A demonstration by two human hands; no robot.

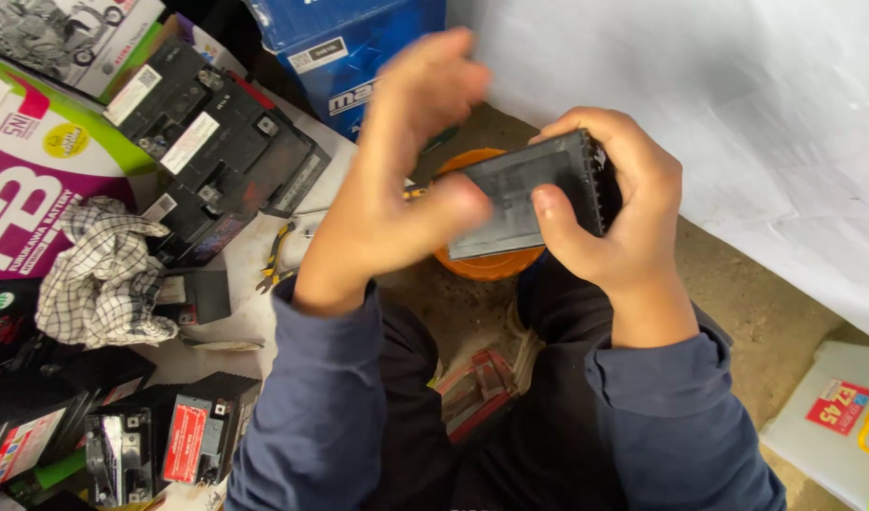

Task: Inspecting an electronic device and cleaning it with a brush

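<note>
My right hand grips a small black battery case by its right end, thumb across its front face, holding it up over an orange bowl. My left hand is blurred with motion; its fingers are spread and raised, and the thumb presses against the case's left edge. Both arms wear dark blue sleeves.
Several black batteries lie stacked at the left, with more at the lower left. A checked cloth lies among them, beside pliers. A blue carton stands behind, a white sheet at the right, a white plastic can at the lower right.
</note>
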